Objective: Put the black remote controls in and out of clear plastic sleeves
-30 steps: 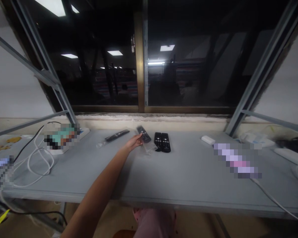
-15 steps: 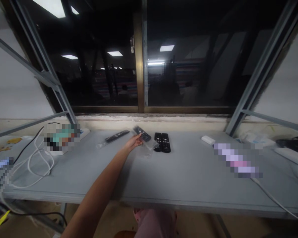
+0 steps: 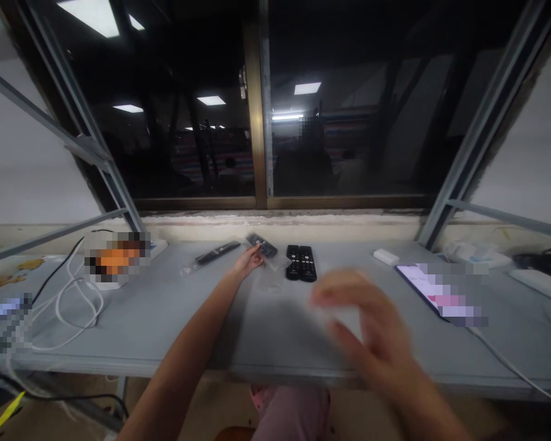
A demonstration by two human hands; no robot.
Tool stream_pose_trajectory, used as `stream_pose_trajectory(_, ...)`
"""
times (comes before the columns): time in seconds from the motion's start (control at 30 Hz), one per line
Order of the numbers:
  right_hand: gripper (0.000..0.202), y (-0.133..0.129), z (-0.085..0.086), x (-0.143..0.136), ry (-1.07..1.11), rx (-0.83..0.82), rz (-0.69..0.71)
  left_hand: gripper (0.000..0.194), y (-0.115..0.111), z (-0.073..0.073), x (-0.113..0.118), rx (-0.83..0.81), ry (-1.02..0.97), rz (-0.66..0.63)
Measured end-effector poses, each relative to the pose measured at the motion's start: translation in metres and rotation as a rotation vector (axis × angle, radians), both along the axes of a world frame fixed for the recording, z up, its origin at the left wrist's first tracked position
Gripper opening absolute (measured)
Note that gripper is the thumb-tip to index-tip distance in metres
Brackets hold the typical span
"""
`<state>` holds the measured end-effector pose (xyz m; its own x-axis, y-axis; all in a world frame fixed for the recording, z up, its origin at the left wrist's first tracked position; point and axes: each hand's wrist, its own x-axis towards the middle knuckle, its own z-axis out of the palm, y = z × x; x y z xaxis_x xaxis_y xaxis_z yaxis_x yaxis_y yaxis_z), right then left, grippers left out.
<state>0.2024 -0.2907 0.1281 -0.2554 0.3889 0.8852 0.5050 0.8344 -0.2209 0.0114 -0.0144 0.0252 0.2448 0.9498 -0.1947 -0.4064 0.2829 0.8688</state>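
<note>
Near the back of the grey table [image 3: 165, 318], my left hand [image 3: 249, 261] grips a black remote [image 3: 262, 245] in a clear plastic bag, whose loose end hangs toward the tabletop. Two bare black remotes [image 3: 302, 263] lie side by side just right of it. Another remote [image 3: 218, 252], in plastic, lies to the left. My right hand [image 3: 362, 312], blurred by motion, is raised over the table right of centre. Its fingers are curved, with thumb and fingertips apart and nothing between them.
A phone [image 3: 434, 291] with a lit screen and a cable lies at the right, near a white block [image 3: 386, 256]. White cables [image 3: 80, 312] coil at the left beside a power strip [image 3: 158, 248]. Metal frame posts stand at both sides.
My right hand has come into view from the lower right. My left hand still holds the bagged remote, which has tilted slightly and shifted a little to the left.
</note>
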Motion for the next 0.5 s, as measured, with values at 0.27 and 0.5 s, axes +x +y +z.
stream_pose_trajectory(0.27,0.014,0.173,-0.049,0.022,-0.345,-0.091,-0.344,0.014,0.010,0.000,0.018,0.000,-0.128,0.055)
stream_pose_trajectory(0.5,0.018,0.180,-0.095,0.020,-0.359,0.097,-0.472,0.016,0.009,-0.007,0.016,-0.017,-0.161,0.034)
